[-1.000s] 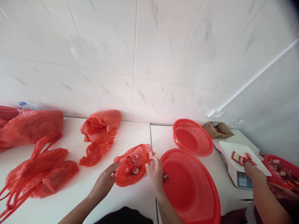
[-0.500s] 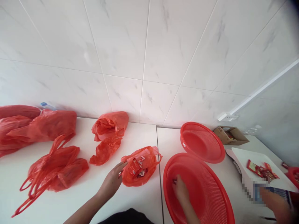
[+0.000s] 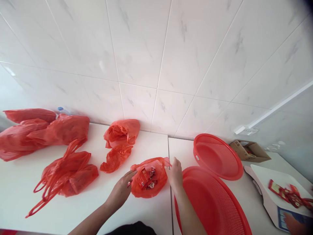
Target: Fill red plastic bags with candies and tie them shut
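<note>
An open red plastic bag [image 3: 161, 178] stands on the white table before me, with several small red snack packets [image 3: 144, 179] inside. My left hand [image 3: 122, 189] is closed on the bag's left rim. On the other side, my right hand [image 3: 175, 173] pinches the right edge of the bag, fingers partly raised. Below my right forearm lies a large red plastic basket [image 3: 202, 202]; its visible inside shows no packets, though the arm covers part of it.
A second red basket [image 3: 217, 156] sits behind the large one. Farther right are a cardboard box [image 3: 254, 153] and a white scale [image 3: 259, 173] bearing packets [image 3: 288, 194]; another person's hand [image 3: 293, 223] is at its panel. Red bags [image 3: 70, 176] lie on the left, others [image 3: 122, 130] near the wall.
My right hand has left the large basket, where it held a small dark item, and moved left to the bag's edge. My left hand stays on the rim. The view has shifted slightly left.
</note>
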`<action>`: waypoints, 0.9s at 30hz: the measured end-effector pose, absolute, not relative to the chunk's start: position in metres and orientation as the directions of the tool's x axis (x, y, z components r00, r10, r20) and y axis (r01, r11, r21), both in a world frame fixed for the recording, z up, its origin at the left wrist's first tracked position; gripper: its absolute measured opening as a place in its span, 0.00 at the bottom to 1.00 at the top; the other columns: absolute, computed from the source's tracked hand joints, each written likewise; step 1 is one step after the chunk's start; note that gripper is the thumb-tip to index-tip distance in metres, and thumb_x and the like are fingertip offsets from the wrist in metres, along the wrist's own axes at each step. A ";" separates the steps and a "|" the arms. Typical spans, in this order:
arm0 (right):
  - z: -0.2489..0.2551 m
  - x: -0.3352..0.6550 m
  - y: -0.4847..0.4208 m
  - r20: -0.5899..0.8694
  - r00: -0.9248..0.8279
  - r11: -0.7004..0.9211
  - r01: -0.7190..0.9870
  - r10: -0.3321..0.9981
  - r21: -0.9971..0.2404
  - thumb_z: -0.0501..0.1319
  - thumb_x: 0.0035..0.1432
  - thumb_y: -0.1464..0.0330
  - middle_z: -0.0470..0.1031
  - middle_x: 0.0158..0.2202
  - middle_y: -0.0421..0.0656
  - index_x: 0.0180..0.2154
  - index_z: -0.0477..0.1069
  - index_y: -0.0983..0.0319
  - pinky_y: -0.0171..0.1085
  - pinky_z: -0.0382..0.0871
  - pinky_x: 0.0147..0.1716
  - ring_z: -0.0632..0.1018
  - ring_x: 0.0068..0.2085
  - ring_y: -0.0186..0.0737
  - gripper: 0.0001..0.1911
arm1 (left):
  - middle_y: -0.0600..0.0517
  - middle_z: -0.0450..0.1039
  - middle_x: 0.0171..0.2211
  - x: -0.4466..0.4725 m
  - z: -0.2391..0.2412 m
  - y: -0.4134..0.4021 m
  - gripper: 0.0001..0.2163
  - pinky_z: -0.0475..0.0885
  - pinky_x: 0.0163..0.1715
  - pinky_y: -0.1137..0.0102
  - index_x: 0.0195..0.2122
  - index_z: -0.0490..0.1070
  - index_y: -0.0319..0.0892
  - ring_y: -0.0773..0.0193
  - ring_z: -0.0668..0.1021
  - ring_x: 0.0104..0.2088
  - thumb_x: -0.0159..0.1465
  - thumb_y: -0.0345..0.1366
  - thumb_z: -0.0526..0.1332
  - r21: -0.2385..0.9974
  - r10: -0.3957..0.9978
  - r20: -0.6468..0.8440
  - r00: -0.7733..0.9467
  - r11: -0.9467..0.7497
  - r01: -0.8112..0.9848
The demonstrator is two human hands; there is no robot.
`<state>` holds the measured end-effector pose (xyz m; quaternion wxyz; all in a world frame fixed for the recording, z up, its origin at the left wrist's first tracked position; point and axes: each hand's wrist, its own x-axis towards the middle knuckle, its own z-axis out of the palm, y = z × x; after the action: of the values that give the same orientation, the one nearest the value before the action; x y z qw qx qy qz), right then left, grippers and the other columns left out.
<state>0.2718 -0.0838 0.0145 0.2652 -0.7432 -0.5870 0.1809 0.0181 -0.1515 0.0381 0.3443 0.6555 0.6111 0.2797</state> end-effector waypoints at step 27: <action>0.083 0.289 -0.138 -0.115 0.138 -0.125 0.072 0.984 -0.989 0.64 0.50 0.57 0.73 0.51 0.47 0.48 0.68 0.57 0.43 0.69 0.49 0.73 0.52 0.47 0.24 | 0.50 0.73 0.48 -0.003 0.136 -0.141 0.26 0.75 0.43 0.69 0.55 0.68 0.51 0.63 0.78 0.41 0.56 0.25 0.52 0.715 0.964 0.074 0.255 -0.229 0.660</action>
<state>0.2892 -0.1383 0.0827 0.4808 -0.5814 -0.4540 0.4740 -0.0031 -0.1409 0.1362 0.2874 0.7381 0.5503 0.2643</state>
